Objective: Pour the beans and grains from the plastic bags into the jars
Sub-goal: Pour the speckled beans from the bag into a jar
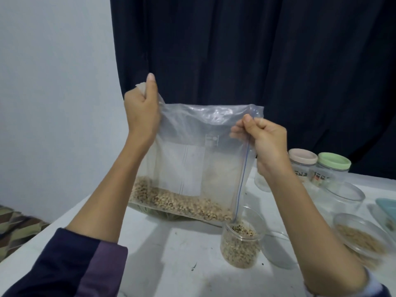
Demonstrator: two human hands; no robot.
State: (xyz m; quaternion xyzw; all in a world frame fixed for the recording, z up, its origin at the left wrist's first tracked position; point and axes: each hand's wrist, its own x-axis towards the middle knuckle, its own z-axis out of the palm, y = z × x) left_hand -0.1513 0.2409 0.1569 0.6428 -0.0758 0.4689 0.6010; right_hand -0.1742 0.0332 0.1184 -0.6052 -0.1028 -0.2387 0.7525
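A clear zip bag point(192, 151) hangs turned on its side above the white table point(175, 258), with pale beans point(182, 203) lying along its lower edge. My left hand point(142, 110) grips the bag's upper left corner. My right hand point(264, 142) pinches the blue zip edge on the right. The bag's lower right corner sits just over an open clear jar point(241, 245) mostly filled with beans.
Two lidded jars, one with a pink lid point(302, 157) and one with a green lid point(334, 161), stand at the back right. An empty open jar point(342, 196) and a jar of grains point(362, 236) stand right. A dark curtain point(257, 61) hangs behind.
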